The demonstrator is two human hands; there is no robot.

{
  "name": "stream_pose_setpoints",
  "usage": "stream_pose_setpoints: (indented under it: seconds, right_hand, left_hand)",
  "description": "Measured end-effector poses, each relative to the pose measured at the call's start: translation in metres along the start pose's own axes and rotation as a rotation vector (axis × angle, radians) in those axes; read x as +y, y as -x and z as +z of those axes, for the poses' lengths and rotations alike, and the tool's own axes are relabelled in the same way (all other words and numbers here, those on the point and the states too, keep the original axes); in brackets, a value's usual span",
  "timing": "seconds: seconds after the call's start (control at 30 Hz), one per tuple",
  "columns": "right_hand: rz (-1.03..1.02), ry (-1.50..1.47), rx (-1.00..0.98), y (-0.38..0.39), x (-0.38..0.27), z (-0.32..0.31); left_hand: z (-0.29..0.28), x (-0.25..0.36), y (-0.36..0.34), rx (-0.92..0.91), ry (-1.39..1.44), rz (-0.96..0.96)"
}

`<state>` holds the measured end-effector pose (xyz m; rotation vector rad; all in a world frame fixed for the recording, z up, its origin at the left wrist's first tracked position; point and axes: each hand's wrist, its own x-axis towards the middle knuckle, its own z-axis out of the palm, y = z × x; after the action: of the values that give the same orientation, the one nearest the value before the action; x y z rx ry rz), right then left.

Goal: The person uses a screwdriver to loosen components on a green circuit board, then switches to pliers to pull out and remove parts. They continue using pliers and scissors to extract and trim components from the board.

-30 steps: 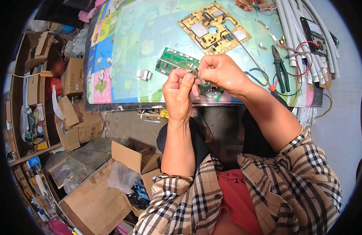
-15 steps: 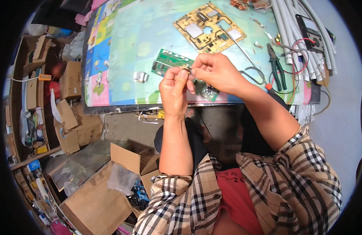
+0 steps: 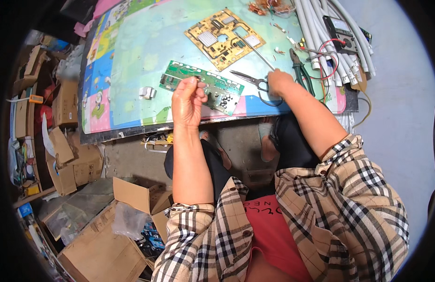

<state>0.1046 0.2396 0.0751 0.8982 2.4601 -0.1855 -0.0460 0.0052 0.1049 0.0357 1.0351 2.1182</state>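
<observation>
My left hand [image 3: 188,102] is closed, thumb and fingertips pinching a small dark part [image 3: 197,78] too small to name. It hovers over the green circuit board [image 3: 217,84], which lies near the table's front edge. My right hand [image 3: 280,83] is closed around the near end of a tool with a long thin metal shaft [image 3: 259,55]; its grip end is hidden in the fingers. That shaft reaches up over the edge of a yellow circuit board [image 3: 225,50]. Beside my right hand lie scissors [image 3: 248,78], blades pointing left and one loop close to my fingers.
Green-handled pliers [image 3: 302,77], a multimeter [image 3: 340,34] with red and black leads, and white tubes [image 3: 316,35] lie at the right. A small silvery piece [image 3: 147,92] rests left of the green board. Copper wire [image 3: 269,6] is at the back; cardboard boxes [image 3: 104,244] stand below left.
My right hand has left the small part at my left fingertips and moved right onto the long-shafted tool. My left hand still pinches the part. The view has shifted, uncovering the green board and scissors.
</observation>
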Motion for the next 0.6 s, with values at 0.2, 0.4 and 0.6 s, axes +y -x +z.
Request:
stream_pose_setpoints:
  seconds: [0.2, 0.4, 0.6]
  right_hand:
    - [-0.183, 0.003, -0.035, -0.024, 0.005, 0.022]
    - [-0.095, -0.657, -0.118, 0.024, -0.009, -0.03]
    - [-0.481, -1.699, -0.557, 0.121, -0.053, -0.049]
  left_hand:
    - [-0.003, 0.005, 0.013, -0.108, 0.022, 0.115]
    - [0.002, 0.013, 0.019, -0.101, -0.009, 0.271]
    - [0.006, 0.014, 0.021, -0.026, 0.052, 0.334]
